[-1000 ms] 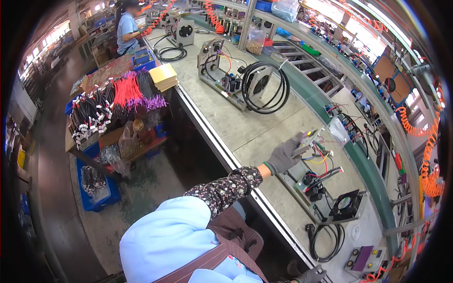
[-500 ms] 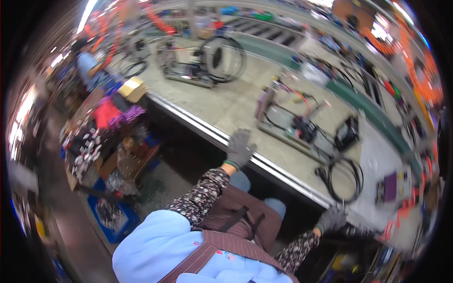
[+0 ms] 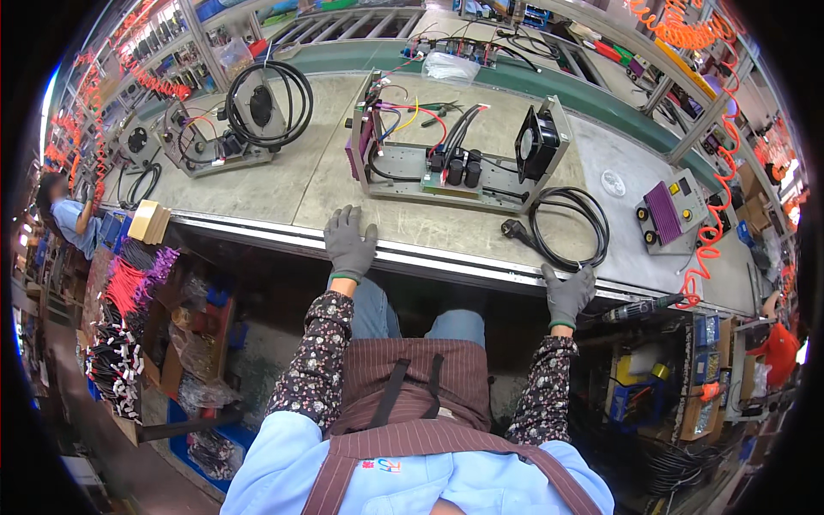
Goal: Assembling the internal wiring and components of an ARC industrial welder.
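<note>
My left hand (image 3: pixel 350 246), in a grey glove, lies with spread fingers on the metal front edge of the bench (image 3: pixel 318 184). Further right, my gloved right hand (image 3: pixel 569 294) rests on the same edge, fingers apart, nothing held. Just beyond that hand lies a coiled black power cable (image 3: pixel 566 227) with a plug. It leads to an open metal chassis (image 3: pixel 403 163) between and beyond my hands. The chassis carries a black fan (image 3: pixel 537 146), a circuit board with black parts, coloured wires and a purple end panel (image 3: pixel 360 154).
A second chassis with a coiled cable (image 3: pixel 268 103) stands further left. On the right are a purple-and-grey control panel (image 3: pixel 669 212), a red coiled air hose (image 3: pixel 711 232) and a power screwdriver (image 3: pixel 639 307). Wire bundles (image 3: pixel 120 335) hang at left; a co-worker (image 3: pixel 73 215) sits beyond.
My view has swung round and levelled, so the bench lies straighter before me. Both hands stay on the bench edge, and the chassis keeps its place on the bench.
</note>
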A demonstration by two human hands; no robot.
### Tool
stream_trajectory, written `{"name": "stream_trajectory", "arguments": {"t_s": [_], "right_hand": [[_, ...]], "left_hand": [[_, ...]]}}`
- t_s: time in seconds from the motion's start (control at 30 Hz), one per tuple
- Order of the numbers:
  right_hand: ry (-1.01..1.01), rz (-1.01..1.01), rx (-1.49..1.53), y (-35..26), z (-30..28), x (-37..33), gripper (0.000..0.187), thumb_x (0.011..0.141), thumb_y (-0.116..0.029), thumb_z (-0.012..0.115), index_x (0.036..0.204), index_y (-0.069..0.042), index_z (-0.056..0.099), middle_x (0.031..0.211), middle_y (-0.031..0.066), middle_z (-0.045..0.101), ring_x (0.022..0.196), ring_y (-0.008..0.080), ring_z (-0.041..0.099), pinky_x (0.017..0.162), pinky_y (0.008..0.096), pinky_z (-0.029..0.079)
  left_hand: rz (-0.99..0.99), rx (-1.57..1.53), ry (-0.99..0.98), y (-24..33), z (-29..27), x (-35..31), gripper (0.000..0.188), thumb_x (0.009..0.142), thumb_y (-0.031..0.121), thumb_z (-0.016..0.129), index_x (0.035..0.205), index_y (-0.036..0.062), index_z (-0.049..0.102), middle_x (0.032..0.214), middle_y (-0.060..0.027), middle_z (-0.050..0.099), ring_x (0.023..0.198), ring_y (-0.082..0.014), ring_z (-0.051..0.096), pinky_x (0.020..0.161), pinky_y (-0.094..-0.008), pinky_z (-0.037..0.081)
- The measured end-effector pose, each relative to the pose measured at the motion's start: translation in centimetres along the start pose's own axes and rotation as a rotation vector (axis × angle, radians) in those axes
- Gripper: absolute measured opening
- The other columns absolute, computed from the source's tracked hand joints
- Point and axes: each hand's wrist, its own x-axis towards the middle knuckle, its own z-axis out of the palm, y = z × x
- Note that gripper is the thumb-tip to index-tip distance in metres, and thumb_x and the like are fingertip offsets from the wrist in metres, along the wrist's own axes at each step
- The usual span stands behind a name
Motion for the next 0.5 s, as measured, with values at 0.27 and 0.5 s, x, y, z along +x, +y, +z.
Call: {"name": "stream_trajectory", "arguments": {"t_s": [0.27, 0.5], "right_hand": [[-0.072, 0.057, 0.018, -4.2, 0.0, 3.3, 0.105, 0.063, -0.063, 0.072, 0.14, -0.001, 0.034, 0.14, 0.0328, 0.033, 0.134, 0.0444, 0.027, 0.112, 0.0442, 0.022], [-0.121, -0.099, -0.028, -3.2, 1.6, 6.9, 0.108, 0.063, -0.07, 0.068, 0.141, -0.004, 0.034, 0.143, 0.0302, 0.028, 0.136, 0.0419, 0.023, 0.113, 0.0435, 0.018]], "left_hand": [[-0.014, 0.02, -0.005, 0.5, -0.5, 0.1, 0.048, 0.081, 0.034, 0.057, 0.121, 0.0079, 0.056, 0.131, -0.0131, 0.051, 0.125, -0.0332, 0.04, 0.105, -0.0457, 0.029], [-0.008, 0.034, 0.027, 1.2, -0.6, 0.0, 0.046, 0.081, 0.033, 0.057, 0.12, 0.0083, 0.057, 0.133, -0.0139, 0.049, 0.125, -0.0347, 0.039, 0.105, -0.0465, 0.029]]}}
